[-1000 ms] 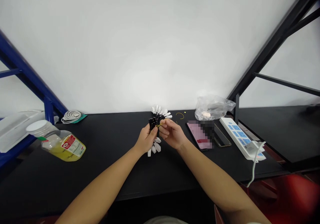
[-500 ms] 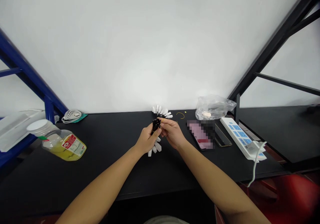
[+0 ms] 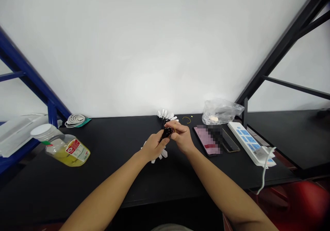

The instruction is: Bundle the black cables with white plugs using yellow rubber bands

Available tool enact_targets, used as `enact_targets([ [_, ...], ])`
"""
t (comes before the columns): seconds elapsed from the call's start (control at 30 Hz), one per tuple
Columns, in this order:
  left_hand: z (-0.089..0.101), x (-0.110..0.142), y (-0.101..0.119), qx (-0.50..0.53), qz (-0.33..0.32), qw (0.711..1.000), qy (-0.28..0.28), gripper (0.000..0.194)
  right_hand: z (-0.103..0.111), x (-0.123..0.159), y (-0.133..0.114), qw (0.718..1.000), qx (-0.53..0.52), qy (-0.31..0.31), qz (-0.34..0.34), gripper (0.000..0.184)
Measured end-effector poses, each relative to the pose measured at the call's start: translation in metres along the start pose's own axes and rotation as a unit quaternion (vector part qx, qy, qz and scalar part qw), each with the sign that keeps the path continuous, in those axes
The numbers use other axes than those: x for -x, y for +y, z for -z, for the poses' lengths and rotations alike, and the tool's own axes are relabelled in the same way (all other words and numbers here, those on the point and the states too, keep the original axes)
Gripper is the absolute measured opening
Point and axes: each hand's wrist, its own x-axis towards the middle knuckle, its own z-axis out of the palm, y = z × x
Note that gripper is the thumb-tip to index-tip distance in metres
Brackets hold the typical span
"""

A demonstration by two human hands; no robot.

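Note:
A bundle of black wires (image 3: pixel 167 132) with white connectors (image 3: pixel 165 113) fanned at its far end is over the middle of the black table. More white tips stick out at its near end, beneath my hands. My left hand (image 3: pixel 154 147) is wrapped round the middle of the bundle. At the bundle's right side, my right hand (image 3: pixel 184 139) has its fingers bent and pinched on a thin yellow band (image 3: pixel 175 129). Part of the band is hidden by my fingers, so whether it circles the bundle is unclear.
To the left lie a jar of yellow liquid (image 3: pixel 77 151) and a coiled white cable (image 3: pixel 74 120). On the right are a pink-screened phone (image 3: pixel 205 138), a dark phone (image 3: pixel 230 142), a power strip (image 3: pixel 244 138) and a plastic bag (image 3: pixel 223 109). A loose yellow strand (image 3: pixel 189 119) lies behind.
My right hand has turned and shifted slightly right, and the yellow band now shows at its fingers. The bundle has tilted a little to the right in my left hand.

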Motion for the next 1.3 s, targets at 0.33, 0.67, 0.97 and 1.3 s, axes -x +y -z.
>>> enact_targets([
  [0.33, 0.0, -0.001, 0.011, -0.081, -0.015, 0.996, -0.031, 0.032, 0.006, -0.005, -0.019, 0.996, 0.029, -0.069, -0.039, 0.042],
  [0.67, -0.001, -0.003, 0.009, -0.104, -0.012, 0.994, -0.03, 0.034, 0.008, -0.007, -0.033, 0.97, 0.225, -0.096, -0.001, 0.019],
  [0.97, -0.001, -0.003, 0.006, -0.11, 0.001, 0.994, -0.016, 0.035, 0.009, -0.005, -0.028, 0.974, 0.205, -0.079, 0.053, 0.034],
  [1.3, -0.002, -0.003, 0.01, -0.157, 0.009, 0.986, -0.048, 0.036, 0.003, 0.001, -0.016, 0.982, 0.173, -0.065, 0.028, 0.041],
])
